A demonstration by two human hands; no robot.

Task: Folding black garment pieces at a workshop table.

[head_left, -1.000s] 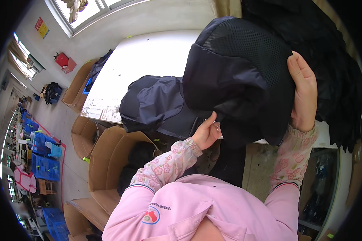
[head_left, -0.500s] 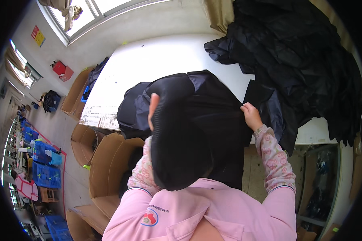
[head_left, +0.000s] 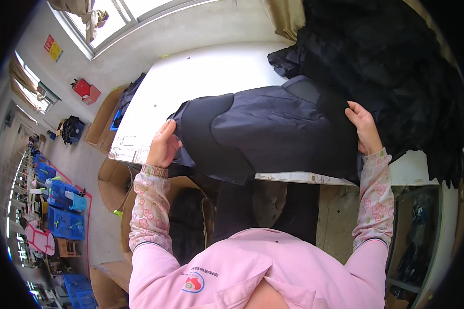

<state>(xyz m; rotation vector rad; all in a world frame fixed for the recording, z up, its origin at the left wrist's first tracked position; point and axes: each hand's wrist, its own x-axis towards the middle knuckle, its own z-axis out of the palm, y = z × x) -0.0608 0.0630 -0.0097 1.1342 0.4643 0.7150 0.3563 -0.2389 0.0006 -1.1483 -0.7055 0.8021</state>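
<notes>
A black garment piece with ribbed panels is spread sideways over the front of the white table, its lower edge hanging slightly past the table edge. My left hand is closed on its left end, thumb on top and fingers partly under the cloth. At the other end, my right hand is closed with thumb and forefinger pinching dark cloth. Black on black hides exactly where that cloth ends.
A large heap of black fabric covers the table's right side. Cardboard boxes stand at the left and below the table, one holding dark cloth. Blue crates line the floor further left. A window is at the back.
The garment piece, raised and bunched before my chest earlier, now lies lower and flatter across the table. My left hand has moved left and my right hand right and slightly away.
</notes>
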